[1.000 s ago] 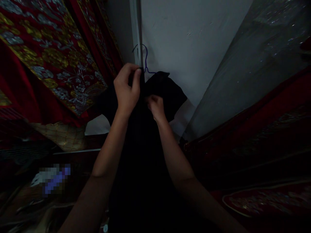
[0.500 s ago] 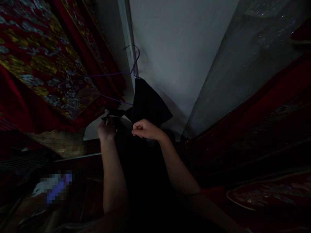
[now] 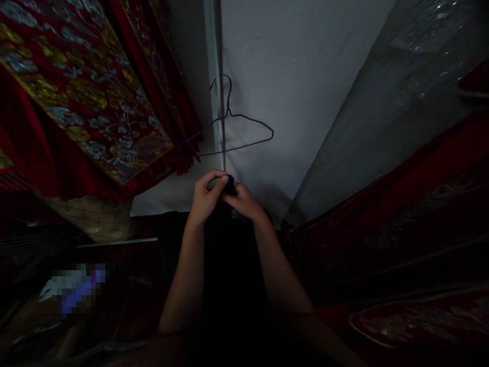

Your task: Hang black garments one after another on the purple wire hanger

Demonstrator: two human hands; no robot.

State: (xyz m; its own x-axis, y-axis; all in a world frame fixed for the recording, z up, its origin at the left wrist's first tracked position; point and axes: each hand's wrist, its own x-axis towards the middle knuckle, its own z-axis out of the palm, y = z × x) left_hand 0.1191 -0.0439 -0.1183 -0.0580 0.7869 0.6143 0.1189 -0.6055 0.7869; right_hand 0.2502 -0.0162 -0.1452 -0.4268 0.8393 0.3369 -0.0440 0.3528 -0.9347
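Note:
A bunched part of a black garment (image 3: pixel 229 186) is pinched between both my hands at the middle of the view. My left hand (image 3: pixel 206 198) grips it from the left, thumb on top. From the right, my right hand (image 3: pixel 244 202) is closed on the same dark bunch, its thumb near the left fingers. Lower down, the cloth merges with the darkness, so its full shape is hidden. Just beyond my hands a thin purple wire hanger (image 3: pixel 228 108) hangs bare, apart from them. Its left end passes behind red fabric.
Red embroidered cloth (image 3: pixel 103 102) hangs at the left, close to the hanger. A pale wall panel (image 3: pixel 290 92) stands ahead. Clear plastic sheeting (image 3: pixel 367 112) and more red embroidered fabric (image 3: pixel 382 199) line the right side. A blurred white and purple item (image 3: pixel 78 288) lies lower left.
The black garment has come off the hanger, which now shows its whole right side. My left hand has moved right and up to meet my right hand on the cloth.

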